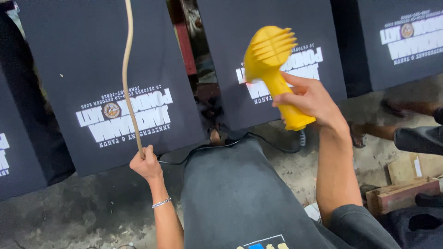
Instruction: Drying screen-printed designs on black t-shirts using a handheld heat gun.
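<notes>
Looking down from the head camera, I see my right hand [310, 99] wrapped closed around the handle of a yellow heat gun [273, 69], whose finned, rounded head is raised and turned toward the middle dark board [272, 27]. The gun sits high in the centre-right of the view, in the air in front of that board and apart from it. A black cable [258, 138] leaves the base of the handle and runs left along the ground in front of the boards. My left hand [146, 163] is closed around a tan cord [128, 69] that hangs almost straight down from beyond the top edge, crossing in front of the left dark board [83, 55]. A thin silver bracelet [161, 203] circles the left wrist. Each board carries a white printed design, seen upside down from here. A further dark board [397, 69] stands at upper right. Between my arms lies my grey trouser leg [235, 193], over a rough concrete floor [69, 212]. At lower right sit pieces of scrap wood [401, 193], and another person's foot [369, 131] rests on the floor near the right edge.
</notes>
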